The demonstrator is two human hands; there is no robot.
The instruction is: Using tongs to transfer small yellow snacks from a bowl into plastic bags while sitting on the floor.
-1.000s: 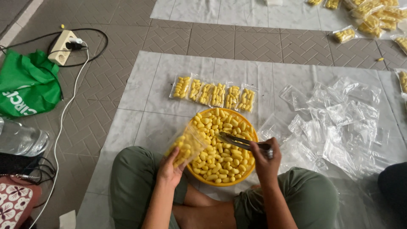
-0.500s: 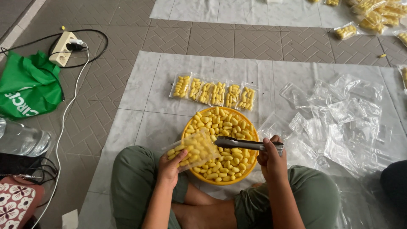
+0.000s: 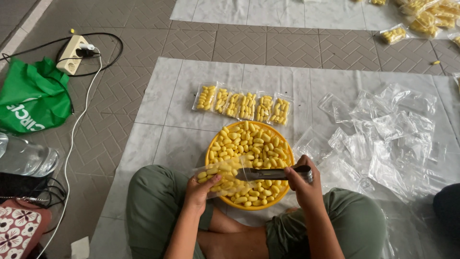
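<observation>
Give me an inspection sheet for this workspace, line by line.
Surface: pale sheet laid on patterned paving.
Job's things: yellow bowl of yellow pieces; small clear bag; metal scoop; row of filled bags.
Clutter: heap of empty clear bags; green bag; plastic bottle.
Grippers: left hand holds the small clear bag; right hand grips the metal scoop.
Cables: power strip with black and white leads.
Surroundings: more filled bags far right.
</observation>
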